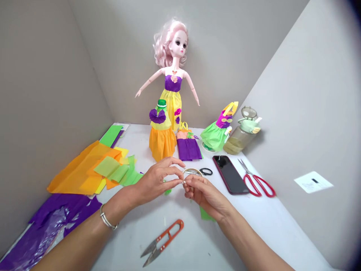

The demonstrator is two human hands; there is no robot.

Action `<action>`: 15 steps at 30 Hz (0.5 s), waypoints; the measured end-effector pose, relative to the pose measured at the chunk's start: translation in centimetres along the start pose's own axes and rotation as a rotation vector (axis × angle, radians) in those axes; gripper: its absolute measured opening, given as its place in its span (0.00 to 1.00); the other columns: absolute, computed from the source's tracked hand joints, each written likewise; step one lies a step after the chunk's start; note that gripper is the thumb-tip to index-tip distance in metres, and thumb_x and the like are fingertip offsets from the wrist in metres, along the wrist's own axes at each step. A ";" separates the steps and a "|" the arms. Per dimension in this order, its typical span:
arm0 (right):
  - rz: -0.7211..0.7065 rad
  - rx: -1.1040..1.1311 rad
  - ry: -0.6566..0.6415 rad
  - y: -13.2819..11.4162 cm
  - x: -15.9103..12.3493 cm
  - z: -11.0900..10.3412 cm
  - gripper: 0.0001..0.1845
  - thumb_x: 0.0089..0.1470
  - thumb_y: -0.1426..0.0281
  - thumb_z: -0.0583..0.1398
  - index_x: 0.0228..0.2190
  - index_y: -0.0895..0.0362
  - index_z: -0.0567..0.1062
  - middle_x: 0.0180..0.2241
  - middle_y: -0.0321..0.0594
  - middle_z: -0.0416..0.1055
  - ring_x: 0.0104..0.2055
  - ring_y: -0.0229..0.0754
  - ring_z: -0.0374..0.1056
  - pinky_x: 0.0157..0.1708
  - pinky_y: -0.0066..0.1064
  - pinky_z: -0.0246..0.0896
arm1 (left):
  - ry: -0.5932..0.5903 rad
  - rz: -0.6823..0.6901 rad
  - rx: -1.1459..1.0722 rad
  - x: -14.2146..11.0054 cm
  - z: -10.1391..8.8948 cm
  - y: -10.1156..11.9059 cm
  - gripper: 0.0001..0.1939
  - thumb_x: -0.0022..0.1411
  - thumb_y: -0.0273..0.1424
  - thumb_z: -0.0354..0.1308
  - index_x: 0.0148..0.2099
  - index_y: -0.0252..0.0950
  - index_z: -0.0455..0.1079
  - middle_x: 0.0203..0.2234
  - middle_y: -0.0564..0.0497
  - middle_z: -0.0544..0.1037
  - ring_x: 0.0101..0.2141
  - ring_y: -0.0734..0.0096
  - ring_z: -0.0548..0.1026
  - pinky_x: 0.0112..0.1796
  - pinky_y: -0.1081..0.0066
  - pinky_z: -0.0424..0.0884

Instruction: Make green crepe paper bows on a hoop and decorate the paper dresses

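Observation:
My left hand (160, 177) and my right hand (205, 192) meet over the middle of the table, both pinching with thumb and forefinger. A tiny whitish piece (184, 182) sits between their fingertips, too small to name. Just behind them lies a ring-shaped roll (193, 170), partly hidden by my fingers, beside black-handled scissors (207, 171). Below my right palm a green scrap (207, 214) shows in part. Nearer to me, orange thread snips (166, 241) rest with their blades apart. A bottle in an orange and yellow dress (162, 139) stands beyond my left hand.
A pink-haired doll (175, 79) stands against the back wall. Right are a small green dress (216, 135), a drink bottle (239, 137), a phone (230, 175) and red-handled scissors (258, 184). Orange sheets (76, 169) and a purple bundle (56, 218) cover the left side.

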State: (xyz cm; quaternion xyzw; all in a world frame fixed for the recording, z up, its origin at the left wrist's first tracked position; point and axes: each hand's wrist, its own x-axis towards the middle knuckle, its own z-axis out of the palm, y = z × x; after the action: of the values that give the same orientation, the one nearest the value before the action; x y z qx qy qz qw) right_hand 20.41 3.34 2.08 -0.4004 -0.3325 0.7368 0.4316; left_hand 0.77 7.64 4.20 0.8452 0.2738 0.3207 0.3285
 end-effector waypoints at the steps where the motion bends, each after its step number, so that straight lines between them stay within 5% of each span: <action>1: -0.017 -0.017 0.014 0.0 0.0 -0.1 0.09 0.48 0.67 0.66 0.25 0.59 0.73 0.24 0.34 0.65 0.25 0.32 0.56 0.29 0.26 0.52 | -0.009 -0.022 -0.003 0.0 -0.3 -0.1 0.06 0.64 0.30 0.55 0.40 0.41 0.73 0.50 0.49 0.70 0.52 0.67 0.68 0.55 0.69 0.61; 8: -0.189 -0.340 0.160 -0.3 0.1 -0.1 0.09 0.51 0.64 0.63 0.29 0.57 0.73 0.26 0.34 0.66 0.26 0.35 0.57 0.30 0.29 0.52 | -0.163 -0.317 0.113 -0.6 -1.6 -2.4 0.13 0.63 0.33 0.52 0.50 0.43 0.67 0.49 0.49 0.72 0.49 0.61 0.70 0.48 0.66 0.65; 12: -0.262 -0.509 0.155 0.3 0.3 0.1 0.16 0.51 0.68 0.61 0.43 0.56 0.71 0.28 0.35 0.68 0.27 0.36 0.59 0.30 0.29 0.54 | -0.262 -0.346 0.152 -1.2 -1.5 -3.8 0.16 0.61 0.29 0.50 0.51 0.42 0.66 0.50 0.49 0.72 0.49 0.61 0.70 0.46 0.68 0.64; 15: -0.339 -0.680 0.141 1.2 0.4 0.0 0.23 0.52 0.70 0.58 0.51 0.54 0.66 0.30 0.35 0.69 0.30 0.38 0.62 0.32 0.31 0.58 | -0.275 -0.447 0.217 -1.4 -1.8 -4.1 0.13 0.57 0.27 0.51 0.45 0.40 0.67 0.39 0.49 0.75 0.40 0.62 0.73 0.38 0.70 0.64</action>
State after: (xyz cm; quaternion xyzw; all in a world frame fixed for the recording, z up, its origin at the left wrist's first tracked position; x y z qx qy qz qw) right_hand 19.86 3.18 0.95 -0.5098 -0.5888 0.4734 0.4114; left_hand -2.44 9.98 1.69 0.8297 0.4388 0.0915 0.3326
